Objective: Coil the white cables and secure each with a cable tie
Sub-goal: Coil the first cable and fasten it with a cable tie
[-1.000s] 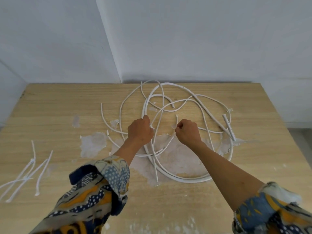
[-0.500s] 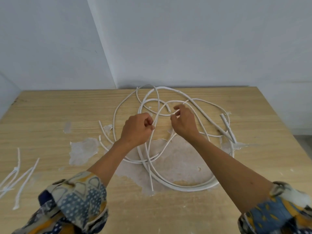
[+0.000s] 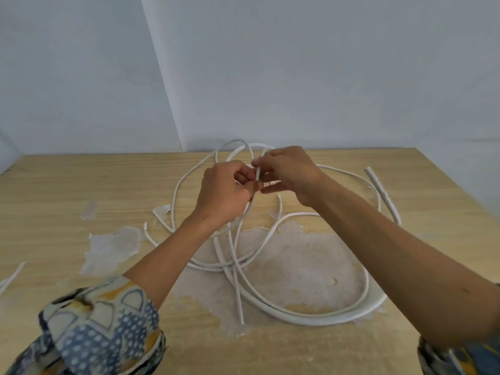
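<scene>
Several white cables lie tangled in loose loops on the wooden table. Both my hands are raised above the tangle, close together. My left hand grips a thin white cable that runs down from it to the table. My right hand pinches a short upright end of a thin white cable right beside my left fingers. A thick cable end lies at the right. Whether both hands hold one same cable is not clear.
Thin white cable ties lie at the table's far left edge. Worn pale patches mark the tabletop. Grey walls meet in a corner behind the table. The table's right edge falls away near the thick cable.
Both hands have lifted off the table and come together, my right hand moving left and up with a cable end. The view has tilted upward.
</scene>
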